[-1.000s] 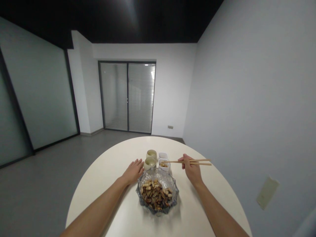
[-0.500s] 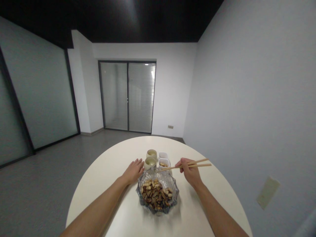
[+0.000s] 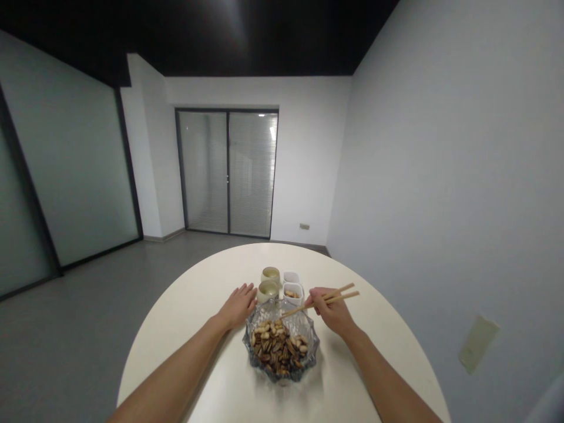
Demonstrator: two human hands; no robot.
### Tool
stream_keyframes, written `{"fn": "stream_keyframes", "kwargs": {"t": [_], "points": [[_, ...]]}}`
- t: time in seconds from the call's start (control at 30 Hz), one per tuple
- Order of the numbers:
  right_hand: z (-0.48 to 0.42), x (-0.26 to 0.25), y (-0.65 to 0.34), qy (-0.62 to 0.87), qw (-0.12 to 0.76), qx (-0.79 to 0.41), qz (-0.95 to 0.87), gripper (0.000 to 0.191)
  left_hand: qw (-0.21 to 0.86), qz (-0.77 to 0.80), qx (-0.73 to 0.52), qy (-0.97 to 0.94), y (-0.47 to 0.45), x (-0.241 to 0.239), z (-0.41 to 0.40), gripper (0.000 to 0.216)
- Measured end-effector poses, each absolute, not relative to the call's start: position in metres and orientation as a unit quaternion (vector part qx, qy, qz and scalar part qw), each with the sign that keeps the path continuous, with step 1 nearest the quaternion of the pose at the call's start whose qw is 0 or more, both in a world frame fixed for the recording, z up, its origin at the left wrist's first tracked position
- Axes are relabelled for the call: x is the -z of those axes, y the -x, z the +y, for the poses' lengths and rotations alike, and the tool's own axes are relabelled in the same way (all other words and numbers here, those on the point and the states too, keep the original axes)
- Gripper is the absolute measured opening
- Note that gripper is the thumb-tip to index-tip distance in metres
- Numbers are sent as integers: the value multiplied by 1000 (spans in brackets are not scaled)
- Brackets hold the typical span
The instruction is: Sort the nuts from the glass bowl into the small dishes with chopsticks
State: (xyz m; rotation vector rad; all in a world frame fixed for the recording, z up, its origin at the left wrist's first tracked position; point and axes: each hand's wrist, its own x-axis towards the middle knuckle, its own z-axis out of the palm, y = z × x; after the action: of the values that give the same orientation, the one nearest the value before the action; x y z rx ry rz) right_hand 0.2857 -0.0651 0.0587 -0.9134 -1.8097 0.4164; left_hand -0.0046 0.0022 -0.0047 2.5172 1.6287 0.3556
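Observation:
A pair of wooden chopsticks (image 3: 328, 299) is held in my right hand (image 3: 328, 308), their tips over the far part of a glass bowl (image 3: 312, 346). Peanuts in shells (image 3: 268, 329) and darker, striped nuts or seeds (image 3: 277, 351) fill much of the bowl. No piece can be made out between the tips. My left hand (image 3: 240, 304) lies flat on the table left of the bowl, fingers stretched out beside the nearer greenish cup (image 3: 268, 291). Behind the bowl, a small white dish (image 3: 300, 288) holds several peanuts.
A second greenish cup (image 3: 270, 273) and another white dish (image 3: 291, 276) stand just beyond the nearer pair. Everything rests on a round white table (image 3: 189, 305). A white wall (image 3: 440, 176) rises on the right, and glass doors (image 3: 227, 170) are at the back.
My right hand has moved left and slightly nearer, bringing the chopstick tips from beside the white dish down over the bowl. My left hand has stayed in place.

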Motion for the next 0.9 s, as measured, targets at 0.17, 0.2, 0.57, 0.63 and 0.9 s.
{"fn": "stream_keyframes", "kwargs": {"t": [0.17, 0.2, 0.57, 0.63, 0.9], "points": [[-66, -59, -285, 377, 501, -178, -758, 56, 63, 540, -123, -830, 4, 4, 2, 51], [-66, -59, -285, 376, 498, -178, -761, 56, 63, 540, -122, -831, 4, 4, 1, 51], [-72, -68, -282, 353, 459, -147, -802, 56, 53, 536, -115, -835, 5, 3, 3, 50], [-73, -71, -282, 347, 458, -149, -805, 55, 55, 537, -116, -834, 5, 2, 2, 49], [-73, -67, -283, 351, 488, -164, -783, 54, 62, 540, -118, -831, 4, -2, -2, 50]]}}
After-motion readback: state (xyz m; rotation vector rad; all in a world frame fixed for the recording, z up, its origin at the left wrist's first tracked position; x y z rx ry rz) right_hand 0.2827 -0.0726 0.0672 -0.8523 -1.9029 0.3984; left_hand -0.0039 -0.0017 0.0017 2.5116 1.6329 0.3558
